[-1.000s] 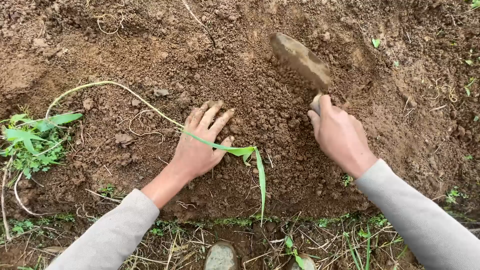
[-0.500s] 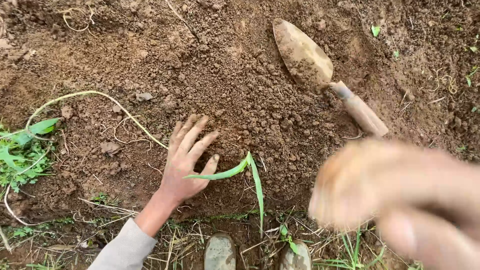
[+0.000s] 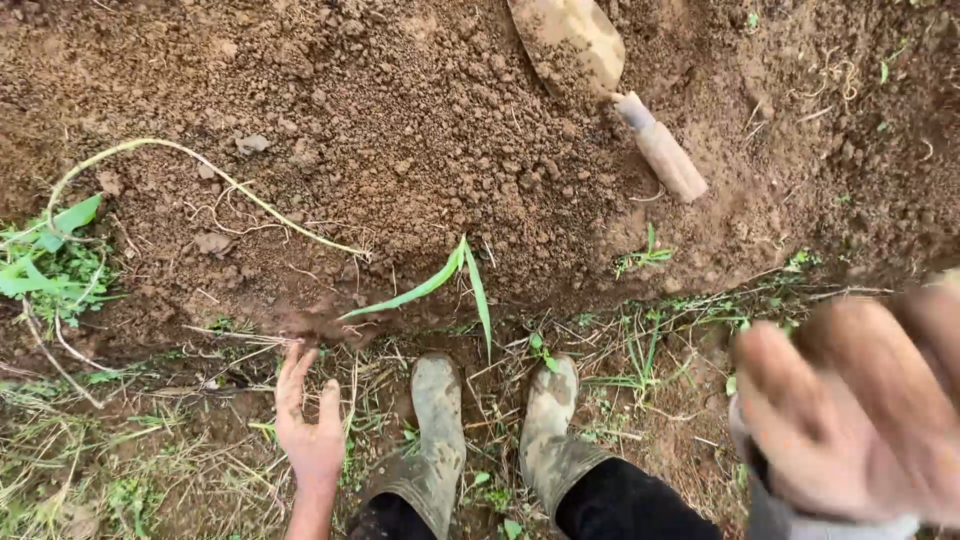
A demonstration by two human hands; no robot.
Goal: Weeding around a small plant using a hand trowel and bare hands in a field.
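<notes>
A muddy trowel with a wooden handle lies on the loose brown soil at the top, held by no hand. A small green seedling with two thin leaves stands at the soil's front edge. My left hand hangs open and empty below that edge, fingers spread, left of my muddy boots. My right hand is close to the camera at the lower right, blurred, soil on its spread fingers, holding nothing.
A long pale root or stem curves across the soil at the left. A leafy weed grows at the left edge. Grass and dry straw cover the ground in front of the bed.
My right hand let go of the trowel and drew back toward the camera. My left hand came off the soil beside the seedling and dropped below the bed's edge. My boots came into view.
</notes>
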